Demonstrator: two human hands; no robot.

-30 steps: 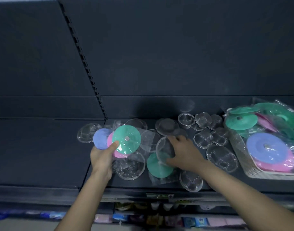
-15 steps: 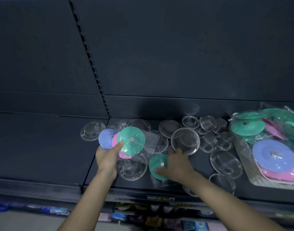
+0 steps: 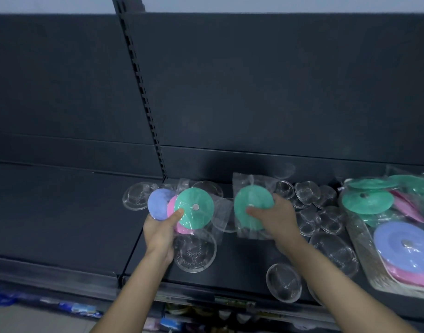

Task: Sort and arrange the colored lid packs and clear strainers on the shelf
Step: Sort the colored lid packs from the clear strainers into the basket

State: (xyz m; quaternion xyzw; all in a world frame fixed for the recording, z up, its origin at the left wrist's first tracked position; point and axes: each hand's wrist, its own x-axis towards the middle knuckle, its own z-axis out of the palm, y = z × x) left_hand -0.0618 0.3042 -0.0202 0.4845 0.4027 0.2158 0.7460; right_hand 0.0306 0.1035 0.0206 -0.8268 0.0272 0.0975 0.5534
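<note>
Green, pink and blue lids (image 3: pixel 194 207) in left hand (image 3: pixel 158 234), green pack (image 3: pixel 253 203) in right hand (image 3: pixel 275 219), clear mesh-patterned strainers (image 3: pixel 304 193) right of it, dark grey shelf (image 3: pixel 242 260) beneath.

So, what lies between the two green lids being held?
Head view: crumpled clear wrap, with a clear strainer behind it.

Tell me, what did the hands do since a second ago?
The right hand took hold of the single green lid pack that lay on the shelf and lifted it up. The left hand still holds its fan of blue, pink and green lid packs, and the basket of lids stays at the right.
</note>
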